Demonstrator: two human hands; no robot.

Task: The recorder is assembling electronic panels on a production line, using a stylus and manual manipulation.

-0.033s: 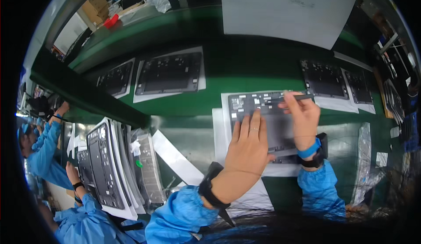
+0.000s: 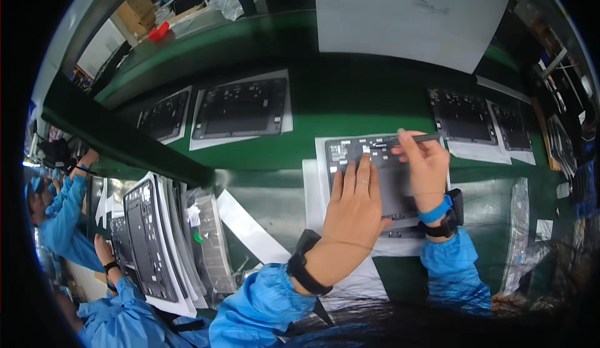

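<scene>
A dark flat device panel [image 2: 400,179] dotted with small white pads lies in front of me on white sheets. My left hand [image 2: 356,204] rests flat on its left part, fingers stretched out and slightly apart. Black tweezers [image 2: 417,138] are pinched in my right hand [image 2: 428,163], above the panel's upper right. Their slim tip points left, over the small pads along the panel's far edge. Whether the tip grips a pad is too small to tell. Beneath the near edge of this panel, part of another dark panel [image 2: 409,231] shows.
More panels on white sheets lie on the green bench, at far left [image 2: 240,107] and far right [image 2: 462,115]. A stack of panels [image 2: 150,242] leans at left, beside a plastic-wrapped pack [image 2: 212,235]. A co-worker in blue sleeves [image 2: 65,223] works farther left.
My right hand and the tweezers have shifted slightly to the left. My left hand stays flat on the panel.
</scene>
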